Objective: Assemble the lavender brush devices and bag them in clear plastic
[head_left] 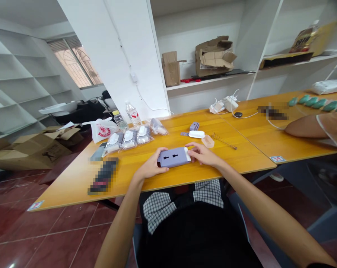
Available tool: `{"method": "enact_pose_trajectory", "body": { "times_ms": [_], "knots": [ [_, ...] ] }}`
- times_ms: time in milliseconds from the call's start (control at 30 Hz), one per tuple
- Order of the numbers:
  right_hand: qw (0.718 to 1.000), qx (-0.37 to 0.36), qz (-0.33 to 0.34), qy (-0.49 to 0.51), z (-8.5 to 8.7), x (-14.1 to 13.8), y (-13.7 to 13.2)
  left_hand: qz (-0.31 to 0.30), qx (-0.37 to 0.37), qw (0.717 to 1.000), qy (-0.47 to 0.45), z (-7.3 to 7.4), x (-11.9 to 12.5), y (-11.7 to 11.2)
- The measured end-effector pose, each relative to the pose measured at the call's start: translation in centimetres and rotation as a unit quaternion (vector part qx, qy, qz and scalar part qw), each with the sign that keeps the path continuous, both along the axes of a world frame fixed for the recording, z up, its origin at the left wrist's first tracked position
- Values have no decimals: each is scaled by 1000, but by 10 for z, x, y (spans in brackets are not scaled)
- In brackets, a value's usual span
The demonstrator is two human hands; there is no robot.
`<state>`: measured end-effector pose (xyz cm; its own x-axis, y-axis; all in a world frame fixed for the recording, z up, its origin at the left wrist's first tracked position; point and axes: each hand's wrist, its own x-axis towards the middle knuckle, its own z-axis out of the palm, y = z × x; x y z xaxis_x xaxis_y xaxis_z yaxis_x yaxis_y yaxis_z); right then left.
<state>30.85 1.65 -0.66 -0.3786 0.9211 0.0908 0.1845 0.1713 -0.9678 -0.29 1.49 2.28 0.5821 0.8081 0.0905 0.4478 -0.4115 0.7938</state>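
Note:
Low over the table's front edge is a grey-purple plastic case [174, 157] with two dark keyhole-shaped slots facing up. My left hand [153, 165] grips its left end, thumb along the near side. At the other end, the fingers of my right hand [203, 153] close on a white end piece [186, 155] of the case. Just beyond lie a white ribbed oval part [196, 134], a small grey-purple part [194, 126], a translucent cup [207, 141] and a long coil spring [224, 141].
Several bagged grey-and-white units [129, 139] line the left of the wooden table [73, 186], near two bottles [133, 114] and a plastic bag [103, 129]. White chargers [230, 103] with cables sit at the back. Another person's arm [305, 128] rests at right.

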Motion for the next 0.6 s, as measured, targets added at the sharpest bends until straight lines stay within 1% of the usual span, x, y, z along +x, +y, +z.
{"method": "enact_pose_trajectory", "body": {
  "times_ms": [200, 467, 600],
  "knots": [
    [1000, -18, -13, -5, -6, 2, 3, -3, -6, 1000, -11, -4, 1, 2],
    [1000, 2, -5, -12, 0, 1, -2, -12, 12, 1000, 5, -1, 4, 3],
    [1000, -3, -8, -24, -1, 1, -2, -12, 22, 1000, 14, 0, 5, 2]
  ]
}}
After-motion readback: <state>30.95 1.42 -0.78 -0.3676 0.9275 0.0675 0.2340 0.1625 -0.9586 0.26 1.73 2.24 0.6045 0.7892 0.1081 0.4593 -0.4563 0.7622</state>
